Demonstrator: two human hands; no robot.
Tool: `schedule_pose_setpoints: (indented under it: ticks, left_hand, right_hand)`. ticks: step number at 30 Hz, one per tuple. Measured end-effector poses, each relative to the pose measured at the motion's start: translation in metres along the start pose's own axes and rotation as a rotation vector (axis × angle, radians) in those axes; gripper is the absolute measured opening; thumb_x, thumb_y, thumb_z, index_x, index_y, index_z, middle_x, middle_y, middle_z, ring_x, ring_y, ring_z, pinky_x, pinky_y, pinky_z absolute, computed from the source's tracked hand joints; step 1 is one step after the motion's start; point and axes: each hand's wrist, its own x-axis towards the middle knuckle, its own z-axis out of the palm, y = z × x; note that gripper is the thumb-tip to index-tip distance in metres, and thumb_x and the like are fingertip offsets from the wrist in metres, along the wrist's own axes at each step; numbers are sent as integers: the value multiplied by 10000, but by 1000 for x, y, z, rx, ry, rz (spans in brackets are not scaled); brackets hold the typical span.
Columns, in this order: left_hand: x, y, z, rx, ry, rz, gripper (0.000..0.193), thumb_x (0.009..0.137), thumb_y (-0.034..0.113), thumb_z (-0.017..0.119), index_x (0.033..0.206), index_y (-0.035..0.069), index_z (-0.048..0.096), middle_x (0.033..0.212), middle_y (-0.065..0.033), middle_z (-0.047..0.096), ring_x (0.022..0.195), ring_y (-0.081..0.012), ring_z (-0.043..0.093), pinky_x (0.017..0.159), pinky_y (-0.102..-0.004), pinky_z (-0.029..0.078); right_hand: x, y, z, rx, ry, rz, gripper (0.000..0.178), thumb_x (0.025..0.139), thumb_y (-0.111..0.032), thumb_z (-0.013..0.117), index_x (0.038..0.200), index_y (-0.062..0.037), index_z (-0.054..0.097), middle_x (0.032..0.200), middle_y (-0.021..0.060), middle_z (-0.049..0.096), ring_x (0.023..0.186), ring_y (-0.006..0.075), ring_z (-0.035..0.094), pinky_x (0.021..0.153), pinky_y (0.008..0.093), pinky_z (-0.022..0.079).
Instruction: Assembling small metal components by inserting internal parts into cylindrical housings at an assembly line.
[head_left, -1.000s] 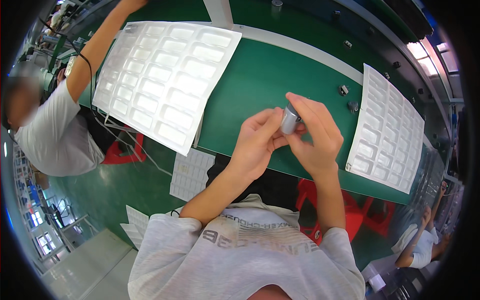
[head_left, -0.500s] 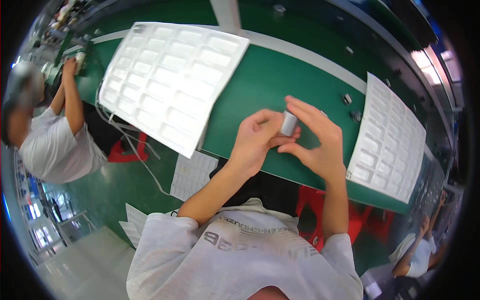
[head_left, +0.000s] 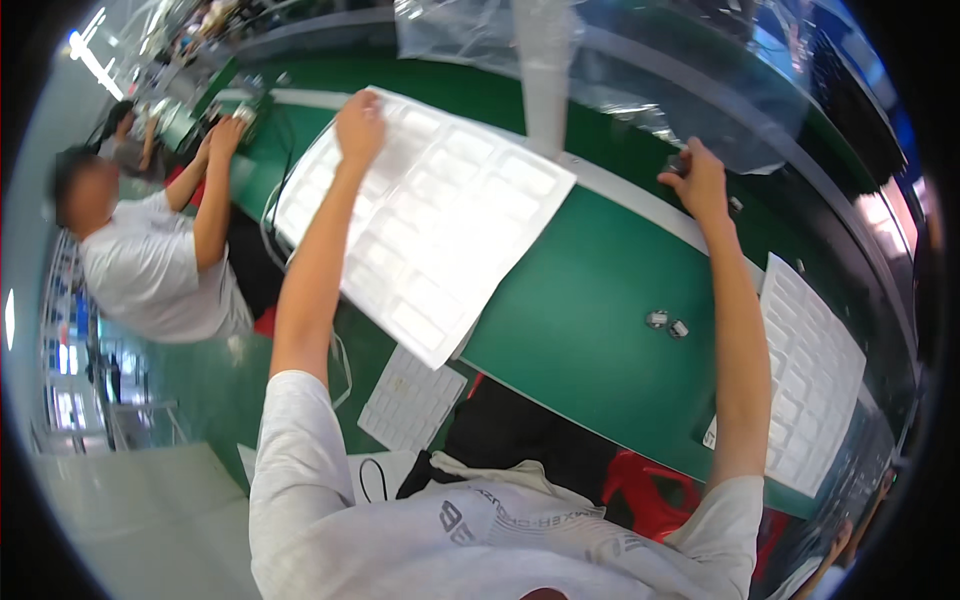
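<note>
My left hand [head_left: 360, 130] is over the far left corner of a white moulded tray [head_left: 440, 345] with rows of shallow pockets. Its fingers are curled down and closed; whatever lies in them is hidden. Across the green table, my right hand [head_left: 704, 185] is stretched out to the far edge, thumb and fingers pinched on a small dark part [head_left: 678, 166] too small to name. Two small metallic parts [head_left: 668, 323] lie on the table, left of my right forearm. The silver cylinder cannot be seen now.
A second white pocketed tray [head_left: 810, 370] lies to the right. Clear plastic film [head_left: 640, 110] hangs behind a pale post [head_left: 541, 90]. At the left another person [head_left: 150, 250] works at the same table. Another pocketed tray [head_left: 410, 400] is below the table edge, and a red stool [head_left: 650, 490] stands by it.
My hands have parted from around a silver cylinder. The left went to the left tray's far corner, the right to the table's far edge. The whole view has shifted.
</note>
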Motion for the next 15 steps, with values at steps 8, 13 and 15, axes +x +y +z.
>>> schedule_pose_setpoints:
  ticks: [8,13,15]
  left_hand:
    - [34,-107,28,238,-213,268,309,779,50,613,1087,42,643,1023,-229,654,986,-431,604,839,-484,488]
    - [42,-87,29,174,-103,91,219,823,116,663,1017,17,646,945,-216,664,881,-372,638,774,-426,497]
    - [37,-62,29,31,3,33,196,843,129,666,1004,18,647,922,-208,667,835,-334,651,744,-387,501]
  right_hand:
    - [-11,-16,-51,11,-47,75,455,714,-194,793,1111,-77,603,952,142,630,965,349,612,825,423,497]
    - [8,80,-77,-237,83,295,256,774,-151,684,1016,-69,669,839,131,666,780,340,653,720,433,524]
    - [21,106,-58,-282,10,229,328,800,-136,657,1124,-94,626,1024,144,670,1012,353,617,877,439,490]
